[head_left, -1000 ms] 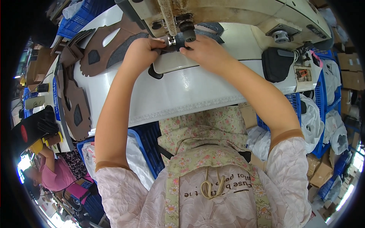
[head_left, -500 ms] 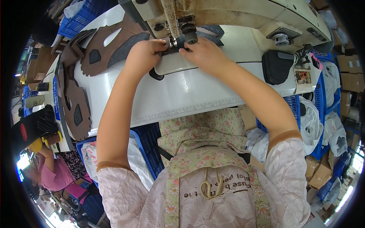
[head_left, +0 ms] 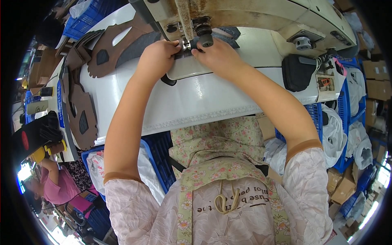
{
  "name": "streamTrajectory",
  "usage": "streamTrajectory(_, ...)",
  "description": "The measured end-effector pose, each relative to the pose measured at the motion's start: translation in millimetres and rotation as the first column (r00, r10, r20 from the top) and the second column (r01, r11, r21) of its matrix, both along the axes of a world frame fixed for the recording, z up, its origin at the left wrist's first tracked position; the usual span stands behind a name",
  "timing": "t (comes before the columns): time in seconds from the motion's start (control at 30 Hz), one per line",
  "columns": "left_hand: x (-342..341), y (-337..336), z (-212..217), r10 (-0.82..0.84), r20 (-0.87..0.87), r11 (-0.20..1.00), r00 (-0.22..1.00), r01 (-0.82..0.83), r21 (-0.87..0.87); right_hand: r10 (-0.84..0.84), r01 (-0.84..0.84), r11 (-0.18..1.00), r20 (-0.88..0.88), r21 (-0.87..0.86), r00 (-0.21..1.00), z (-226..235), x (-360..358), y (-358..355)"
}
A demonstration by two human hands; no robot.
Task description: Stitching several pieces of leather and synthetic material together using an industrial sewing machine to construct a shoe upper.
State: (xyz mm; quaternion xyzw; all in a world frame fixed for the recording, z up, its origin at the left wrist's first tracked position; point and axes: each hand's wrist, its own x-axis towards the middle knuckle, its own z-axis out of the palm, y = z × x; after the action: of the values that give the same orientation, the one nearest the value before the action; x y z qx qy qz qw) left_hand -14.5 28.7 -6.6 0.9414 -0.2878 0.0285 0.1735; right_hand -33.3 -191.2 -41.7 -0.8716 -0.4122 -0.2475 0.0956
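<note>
Both hands are at the presser foot point(head_left: 186, 43) of a beige sewing machine point(head_left: 253, 12). My left hand point(head_left: 158, 59) is closed, thumb and forefinger pressing the edge of a brown shoe-upper-like piece point(head_left: 107, 49) just left of the foot. This piece has a dark grey layer and cut-out holes, and spreads out left across the machine bed. My right hand point(head_left: 218, 57) is closed on its part right of the foot, fingertips near the needle. Behind the right hand a dark grey part with a zigzag edge point(head_left: 228, 36) shows. The fingers hide the needle point and seam.
More brown cut pieces point(head_left: 81, 118) hang over the table's left end. A black pouch-like box point(head_left: 299, 72) sits at the right. Blue crates point(head_left: 157, 161) with white bags stand below the table. At far left a person in pink point(head_left: 61, 185) sits.
The brown piece has shifted slightly away from me at the left. My left hand has moved a little with it; the right hand stays almost in place.
</note>
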Motion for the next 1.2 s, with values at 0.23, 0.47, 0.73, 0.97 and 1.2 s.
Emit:
streamTrajectory(0.23,4,-2,-7,0.056,0.051,0.997,0.997,-0.058,0.04,-0.025,0.026,0.999,-0.038,0.036,0.999,-4,7,3)
streamTrajectory(0.47,5,-2,-11,0.088,0.109,0.996,0.99,-0.089,0.004,-0.054,0.111,0.972,-0.26,0.209,0.964,-4,8,6)
streamTrajectory(0.73,12,-2,-18,0.118,0.124,0.992,0.985,-0.123,0.035,-0.018,0.153,0.916,-0.343,0.371,0.939,-9,11,8)
streamTrajectory(0.97,9,-6,-16,0.156,0.098,0.985,0.983,-0.162,0.057,-0.007,0.182,0.886,-0.38,0.427,0.925,-10,11,8)
streamTrajectory(1.2,11,-4,-19,0.149,0.115,0.982,0.982,-0.161,0.103,0.02,0.163,0.863,-0.353,0.479,0.936,-13,12,9)
